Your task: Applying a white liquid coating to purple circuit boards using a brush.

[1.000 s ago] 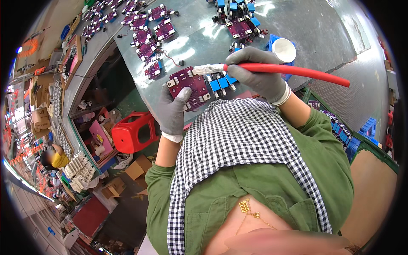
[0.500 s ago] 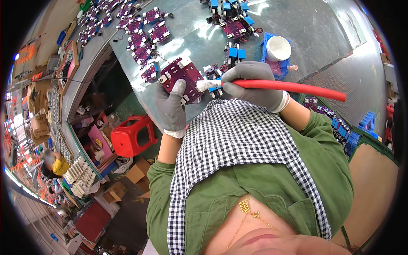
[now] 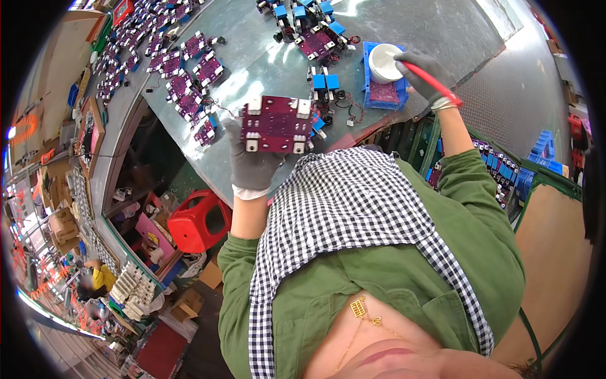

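A: Where's the purple board?
B: Around 11 o'clock in view. The left hand has hold of its 8 o'clock corner, fingers mostly hidden.
A: And the right hand?
B: Wrapped round a red stick by the white tub, 2 o'clock from the board.

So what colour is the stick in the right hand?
The stick is red; it shows in the head view, the only one.

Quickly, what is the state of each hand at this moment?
Left hand: holding a purple circuit board.
Right hand: closed around a red handle, near the white tub.
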`<action>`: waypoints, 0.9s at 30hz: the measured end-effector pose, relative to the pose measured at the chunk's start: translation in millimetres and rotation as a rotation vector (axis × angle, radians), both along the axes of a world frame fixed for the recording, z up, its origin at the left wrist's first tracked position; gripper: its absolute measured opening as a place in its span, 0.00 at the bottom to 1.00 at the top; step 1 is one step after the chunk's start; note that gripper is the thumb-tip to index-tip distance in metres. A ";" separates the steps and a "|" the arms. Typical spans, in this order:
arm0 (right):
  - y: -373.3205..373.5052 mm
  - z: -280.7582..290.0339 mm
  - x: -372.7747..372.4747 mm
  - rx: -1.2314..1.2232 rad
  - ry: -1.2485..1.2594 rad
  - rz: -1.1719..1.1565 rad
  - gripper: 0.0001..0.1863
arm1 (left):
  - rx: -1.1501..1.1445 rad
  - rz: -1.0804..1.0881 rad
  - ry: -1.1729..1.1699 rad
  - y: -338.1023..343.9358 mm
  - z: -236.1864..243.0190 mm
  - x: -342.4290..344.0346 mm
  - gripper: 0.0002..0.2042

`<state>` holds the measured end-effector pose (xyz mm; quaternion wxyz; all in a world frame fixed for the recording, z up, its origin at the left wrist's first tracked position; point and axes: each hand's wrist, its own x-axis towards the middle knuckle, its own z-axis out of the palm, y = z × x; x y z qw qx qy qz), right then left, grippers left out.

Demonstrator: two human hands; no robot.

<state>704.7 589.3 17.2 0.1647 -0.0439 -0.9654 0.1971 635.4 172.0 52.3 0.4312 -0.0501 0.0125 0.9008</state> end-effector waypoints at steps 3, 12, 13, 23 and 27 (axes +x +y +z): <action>4.7 -20.7 4.3 0.297 0.005 0.037 0.09 | -0.346 0.029 0.178 10.5 -10.6 0.7 0.36; -119.9 56.3 5.6 -0.565 0.403 -0.057 0.09 | -0.441 0.340 0.333 39.2 4.2 -15.5 0.29; -135.1 67.8 8.3 -0.647 0.421 0.011 0.07 | -0.444 0.373 0.350 40.7 7.2 -17.4 0.30; -187.1 103.3 4.7 -0.594 0.378 0.257 0.07 | -0.373 0.517 0.425 38.9 25.7 -13.9 0.30; -199.9 110.8 4.3 -0.706 0.399 0.334 0.08 | -0.451 0.550 0.415 37.2 27.3 -14.6 0.31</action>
